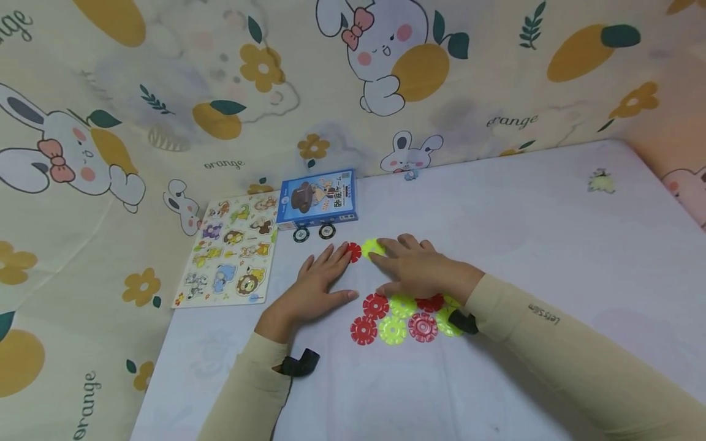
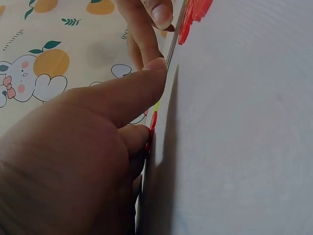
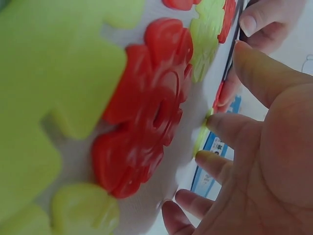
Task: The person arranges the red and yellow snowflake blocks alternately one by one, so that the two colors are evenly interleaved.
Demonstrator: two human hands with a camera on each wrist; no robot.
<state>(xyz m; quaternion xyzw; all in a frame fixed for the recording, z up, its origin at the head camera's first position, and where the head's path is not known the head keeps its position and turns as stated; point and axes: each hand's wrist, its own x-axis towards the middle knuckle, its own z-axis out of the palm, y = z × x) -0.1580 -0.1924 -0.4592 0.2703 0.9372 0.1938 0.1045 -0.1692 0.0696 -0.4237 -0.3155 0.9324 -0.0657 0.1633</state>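
My left hand point(image 1: 314, 291) rests palm down with straight fingers, its index fingertip on a red notched plastic disc point(image 1: 355, 251). Right beside that disc lies a yellow-green notched disc point(image 1: 372, 247), touched by the spread fingers of my right hand point(image 1: 419, 269). In the right wrist view those fingertips press the thin edge of the yellow-green disc point(image 3: 201, 134). Below my right palm, red and yellow-green discs lie flat in two rows, among them a red disc point(image 1: 363, 331) and a yellow-green one point(image 1: 393, 330). My right hand and wrist hide part of the upper row.
Back left, a blue game box point(image 1: 317, 199) stands by the patterned cloth, with two black-and-white round chips point(image 1: 327, 231) before it. Left of it lies an animal puzzle board point(image 1: 228, 251). A small greenish figure point(image 1: 601, 181) sits far right on the white table point(image 1: 529, 233).
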